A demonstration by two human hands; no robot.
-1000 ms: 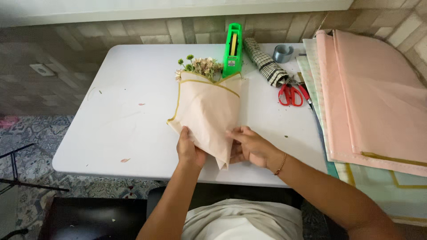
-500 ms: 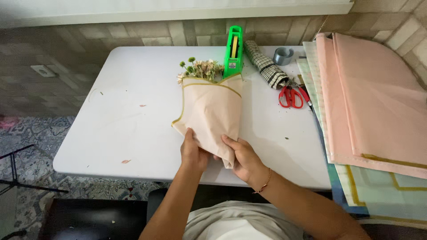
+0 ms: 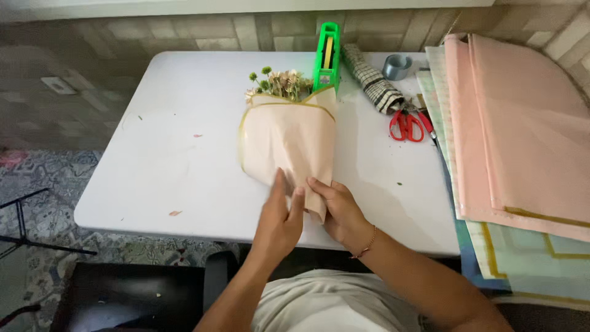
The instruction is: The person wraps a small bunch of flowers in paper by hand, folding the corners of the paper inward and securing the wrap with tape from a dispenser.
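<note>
The wrapped bouquet (image 3: 289,144) lies flat on the white table (image 3: 172,160), near its middle. Its long axis runs near to far, tilted slightly left at the far end: the flower heads (image 3: 279,83) point far, and the narrow tip of the beige paper cone points near, toward the person.

Both hands meet at that near tip. The left hand (image 3: 279,224) lies flat on the paper, fingers extended and held close together, pressing the wrap down from the left. The right hand (image 3: 337,209) sits just right of it, fingers curled around the lower right edge of the paper in a loose grasp. The two hands touch or nearly touch; neither is clearly nearer to the bouquet.

Other items:
- Green tape dispenser (image 3: 327,55), upright, far edge, touching the bouquet's far right corner.
- Checked roll (image 3: 372,77), lying slantwise just right of the dispenser.
- Grey tape roll (image 3: 397,64), far right.
- Red-handled scissors (image 3: 407,126), right of the bouquet, apart from it.
- Stack of pink and pale green paper sheets (image 3: 522,135), overhanging the right edge of the table
</note>
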